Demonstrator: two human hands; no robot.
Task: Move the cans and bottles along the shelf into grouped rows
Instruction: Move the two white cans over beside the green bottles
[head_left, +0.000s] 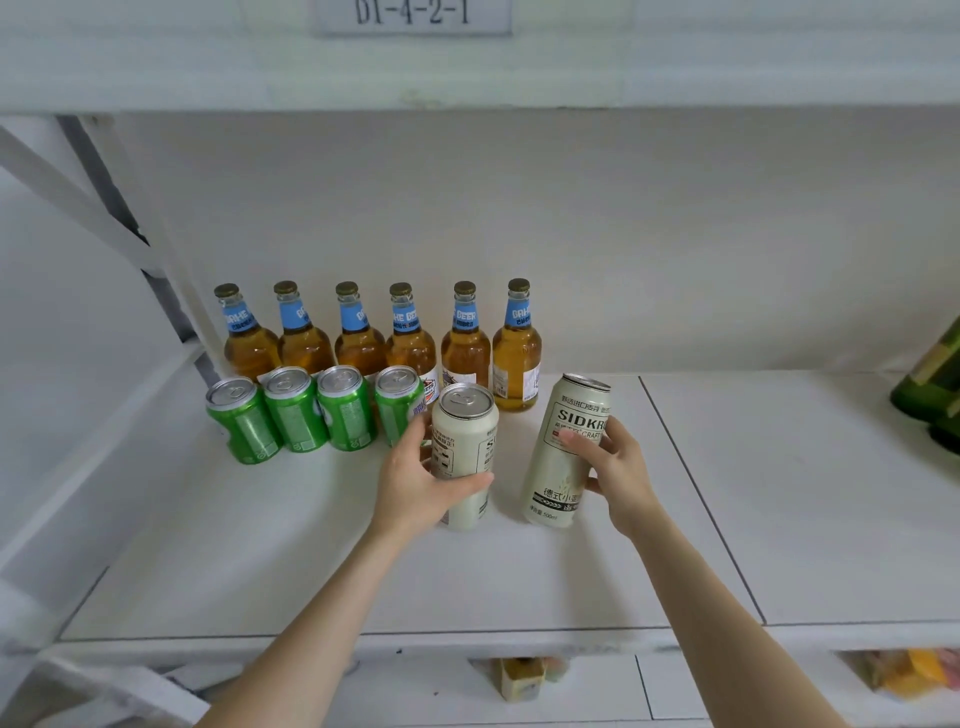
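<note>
Left cream can (465, 447): front of the white shelf (779, 493), just right of the green row.
Left hand (415, 488): wrapped round that can, thumb across the front.
Right cream can (569, 447): just beside the first, top leaning right; can't tell if its base touches down.
Right hand (615, 467): curled round it from the right, fingertips on the label.
Green cans (296, 410): four in a row, front left.
Amber bottles (358, 338): six lined up behind them.
Dark green bottles (930, 389): far right edge.
</note>
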